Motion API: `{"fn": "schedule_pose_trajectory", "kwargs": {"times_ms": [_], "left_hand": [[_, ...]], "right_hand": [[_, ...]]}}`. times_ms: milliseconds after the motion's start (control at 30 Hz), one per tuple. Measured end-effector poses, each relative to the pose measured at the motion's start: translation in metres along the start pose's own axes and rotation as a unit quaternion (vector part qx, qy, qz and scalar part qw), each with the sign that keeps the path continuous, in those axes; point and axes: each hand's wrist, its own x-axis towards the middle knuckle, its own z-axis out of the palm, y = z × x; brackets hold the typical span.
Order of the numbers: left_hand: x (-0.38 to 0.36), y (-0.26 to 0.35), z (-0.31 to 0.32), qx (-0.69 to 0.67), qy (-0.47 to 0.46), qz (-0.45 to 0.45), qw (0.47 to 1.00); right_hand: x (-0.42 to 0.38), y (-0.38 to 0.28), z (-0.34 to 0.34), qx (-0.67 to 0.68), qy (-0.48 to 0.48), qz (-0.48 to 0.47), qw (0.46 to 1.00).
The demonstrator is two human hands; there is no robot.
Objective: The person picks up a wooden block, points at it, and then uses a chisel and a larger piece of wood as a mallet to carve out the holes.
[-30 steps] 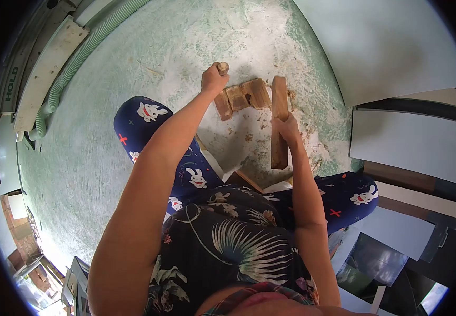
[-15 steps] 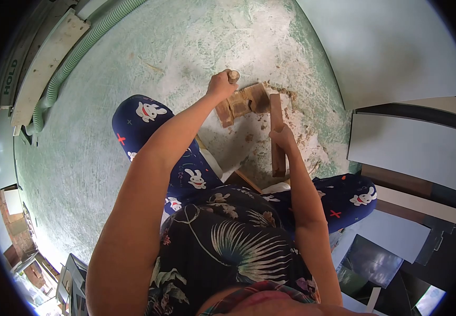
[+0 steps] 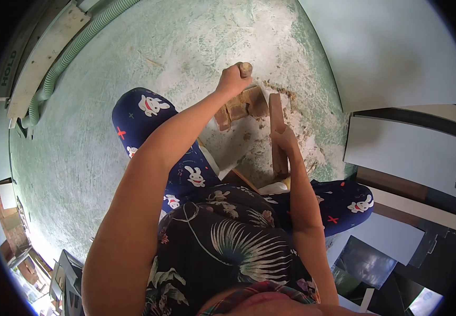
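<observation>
My left hand [image 3: 232, 80] is closed round an upright wooden handle [image 3: 246, 69], its round butt end facing up. It looks like a chisel's handle, but the lower end is hidden by the hand. Just below that hand, a notched brown wood block [image 3: 237, 109] lies on the floor. My right hand [image 3: 284, 139] grips a long, squared wooden bar [image 3: 277, 111] near its middle. The bar is to the right of the block, pointing away from me, with a narrow gap between them.
Wood chips [image 3: 280, 89] litter the worn green floor [image 3: 186, 52] round the block. My legs in dark blue trousers [image 3: 149, 113] spread on both sides. A ribbed hose [image 3: 62, 66] runs along the left. Pale panels and boards [image 3: 391, 152] stand or lie on the right.
My left hand has moved a little up and to the right with the handle, which now stands over the block's far edge. My right hand and the bar have hardly moved.
</observation>
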Motion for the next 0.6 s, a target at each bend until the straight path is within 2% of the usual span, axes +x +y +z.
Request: {"fn": "schedule_pose_trajectory", "kwargs": {"times_ms": [233, 600], "left_hand": [[0.001, -0.014, 0.012, 0.012, -0.042, -0.007, 0.999], [-0.003, -0.006, 0.015, -0.015, -0.044, 0.032, 0.998]], "right_hand": [[0.009, -0.005, -0.003, 0.034, 0.063, -0.028, 0.997], [0.009, -0.02, -0.003, 0.074, 0.072, -0.053, 0.993]]}}
